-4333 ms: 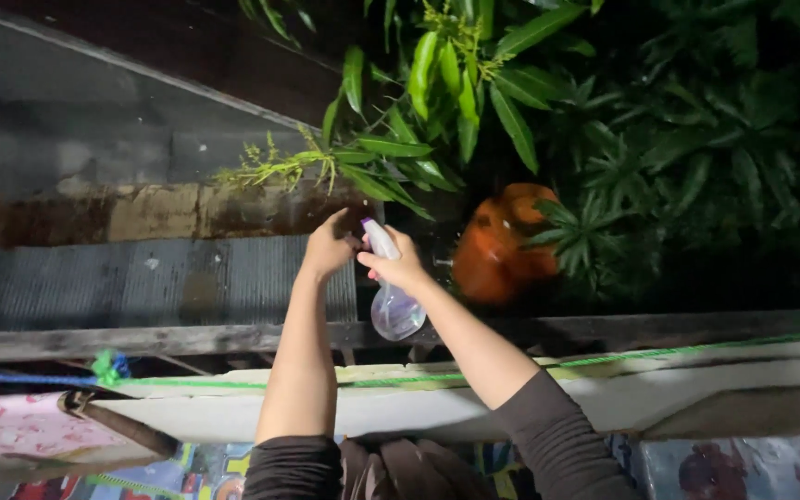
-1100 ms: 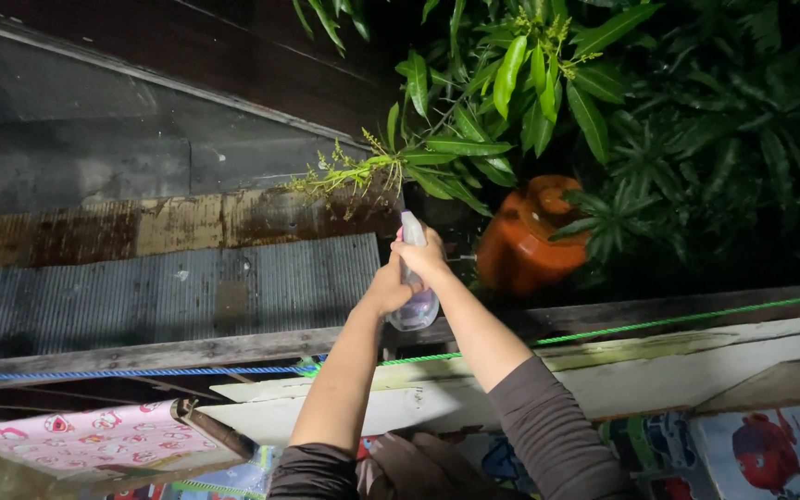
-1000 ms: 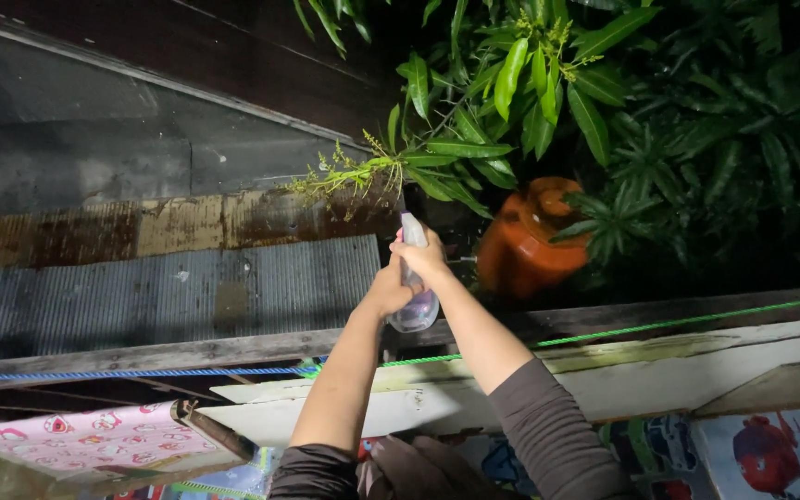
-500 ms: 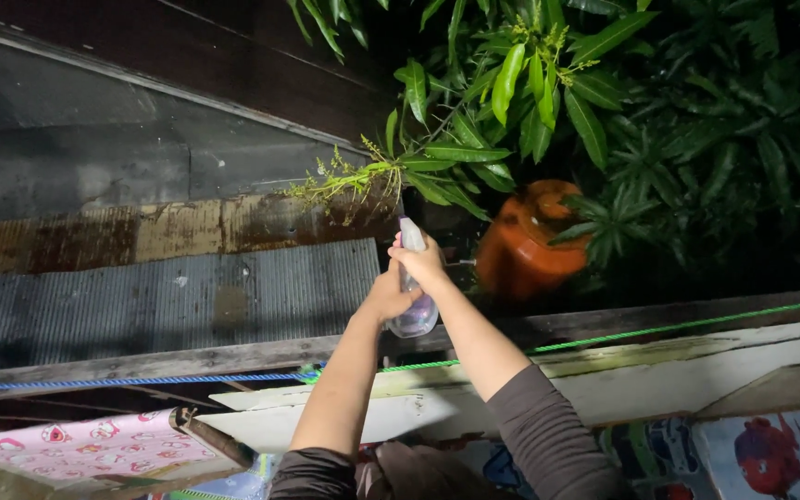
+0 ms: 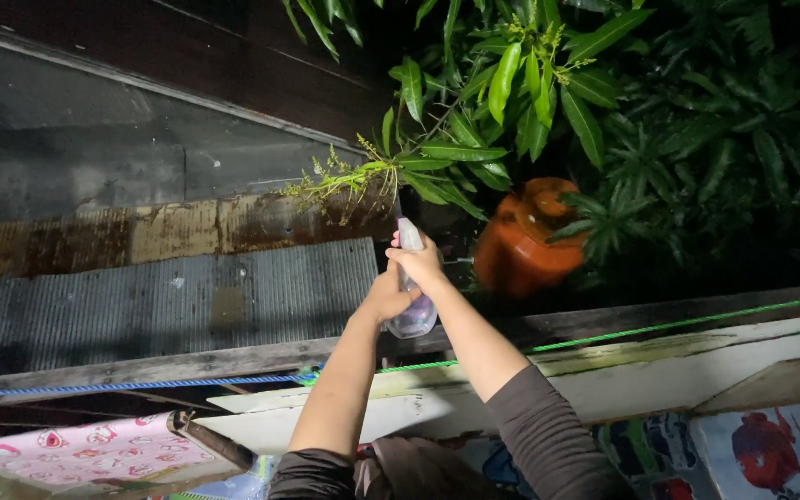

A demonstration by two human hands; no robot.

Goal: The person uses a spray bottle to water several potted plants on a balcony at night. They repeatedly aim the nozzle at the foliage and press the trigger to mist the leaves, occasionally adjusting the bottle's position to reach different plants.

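Both my arms reach out over a white ledge (image 5: 604,393). A clear spray bottle (image 5: 413,315) with a white nozzle is gripped by my right hand (image 5: 418,264) around its neck, nozzle pointing up at a leafy green branch (image 5: 446,148). My left hand (image 5: 383,296) wraps the bottle's body from the left. The branch tip with small pale flower sprigs (image 5: 335,176) hangs just above the nozzle.
A corrugated metal roof (image 5: 159,296) with a rusty strip lies below on the left. An orange jar (image 5: 525,236) sits among dark foliage to the right. A blue-and-green rope (image 5: 604,338) runs along a wooden rail. Pink patterned cloth (image 5: 76,449) hangs at lower left.
Since the oldest frame my left hand has come off the nozzle and closed on the bottle's body. Over the last second the hands and bottle stay nearly still; the view shifts slightly.
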